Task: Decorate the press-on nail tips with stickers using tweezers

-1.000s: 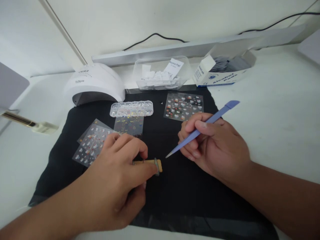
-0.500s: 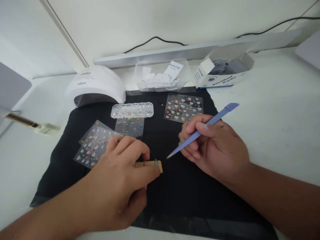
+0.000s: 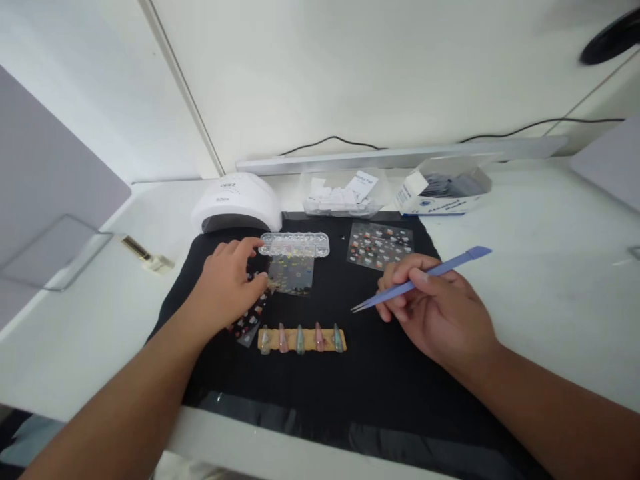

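Lies on the black mat [image 3: 320, 393], between and below the hands: a tan strip [image 3: 291, 340] bearing a row of five nail tips [image 3: 300, 339], pink and greenish, with a paler one at the left end. Holds purple tweezers [image 3: 453, 262] in the right hand [image 3: 440, 313], fingers closed around the shaft, points slightly parted above the mat. Spreads the left hand [image 3: 225, 287] over the sticker sheets [image 3: 250, 320], fingers parted and grasping nothing visible, index beside the clear case [image 3: 295, 245]; cannot tell if touching. Inside that compartmented case, tiny pale pieces; beneath its lower edge, a yellow-marked sheet [image 3: 293, 279]. Farther back, a clear tub [image 3: 343, 210] full of white packets, one lettered and tilted upright. Beside it on the white table [image 3: 525, 267], an open Alcohol Pads box [image 3: 445, 205], packed with grey-looking sachets.
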`<act>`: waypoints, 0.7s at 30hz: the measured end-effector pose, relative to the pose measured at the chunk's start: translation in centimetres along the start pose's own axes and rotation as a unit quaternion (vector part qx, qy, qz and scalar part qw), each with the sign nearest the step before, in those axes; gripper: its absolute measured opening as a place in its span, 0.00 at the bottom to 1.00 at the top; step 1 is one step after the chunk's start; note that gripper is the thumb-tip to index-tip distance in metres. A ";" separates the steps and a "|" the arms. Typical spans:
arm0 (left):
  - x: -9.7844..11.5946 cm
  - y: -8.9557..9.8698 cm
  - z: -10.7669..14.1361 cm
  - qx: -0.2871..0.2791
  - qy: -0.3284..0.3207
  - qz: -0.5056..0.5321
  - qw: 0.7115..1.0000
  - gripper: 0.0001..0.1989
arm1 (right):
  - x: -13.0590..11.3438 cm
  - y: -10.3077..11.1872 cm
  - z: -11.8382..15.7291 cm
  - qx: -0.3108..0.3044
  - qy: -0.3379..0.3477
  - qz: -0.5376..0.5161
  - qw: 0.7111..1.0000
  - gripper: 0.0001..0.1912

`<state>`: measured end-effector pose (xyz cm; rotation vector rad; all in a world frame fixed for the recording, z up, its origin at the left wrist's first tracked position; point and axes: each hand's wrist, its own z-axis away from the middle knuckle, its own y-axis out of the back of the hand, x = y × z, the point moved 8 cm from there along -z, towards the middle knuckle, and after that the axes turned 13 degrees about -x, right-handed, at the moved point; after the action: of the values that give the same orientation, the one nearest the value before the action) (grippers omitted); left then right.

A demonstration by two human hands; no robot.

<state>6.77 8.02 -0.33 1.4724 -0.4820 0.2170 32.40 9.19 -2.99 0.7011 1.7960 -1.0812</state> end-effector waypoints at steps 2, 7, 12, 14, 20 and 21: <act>-0.5 -0.5 -0.6 -0.023 0.018 -0.006 1.000 0.25 | -0.3 0.2 0.1 -0.004 0.024 0.029 0.999 0.09; -0.4 -2.0 -1.1 -0.061 0.034 0.004 0.998 0.21 | -0.6 1.5 0.4 -0.002 0.077 0.099 0.992 0.12; 0.0 -3.5 -1.8 -0.085 -0.008 0.047 0.995 0.18 | -2.2 2.1 0.7 0.024 0.129 0.144 0.981 0.18; -0.1 -4.0 -2.0 -0.095 -0.027 0.084 0.992 0.17 | -3.1 1.8 0.9 0.027 0.155 0.153 0.976 0.18; -1.0 -4.4 -2.5 -0.096 -0.083 0.236 0.963 0.17 | -5.4 -1.3 1.7 -0.012 0.206 0.158 0.966 0.13; -1.1 -4.1 -2.4 -0.088 -0.096 0.260 0.957 0.17 | -5.8 -2.2 1.7 -0.022 0.212 0.157 0.964 0.11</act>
<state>7.96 10.15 -4.53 1.1749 -1.0212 0.4358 33.85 6.56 2.73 1.2149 1.9655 -0.7108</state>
